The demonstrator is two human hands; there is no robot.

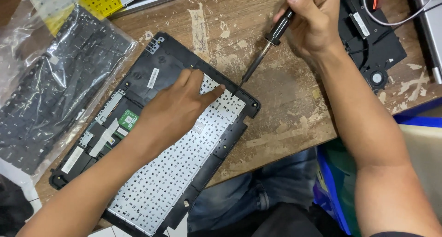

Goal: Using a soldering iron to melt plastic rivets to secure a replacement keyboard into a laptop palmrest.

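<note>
A black laptop case (175,53) lies face down and diagonal on a worn wooden table (285,108). The silver back of its keyboard (175,172) shows, with a small green circuit board (128,119) beside it. My left hand (182,108) presses flat on the keyboard back, fingers pointing toward the case's far right edge. My right hand (313,20) grips a black-handled screwdriver (267,46). Its tip touches the case's edge just past my left fingertips.
A black keyboard in a clear plastic bag (55,85) lies at the left. Yellow and white key sheets (99,2) sit at the top left. A black laptop part with a fan (375,48) and cables are at the top right. A blue bin (331,186) stands below the table's edge.
</note>
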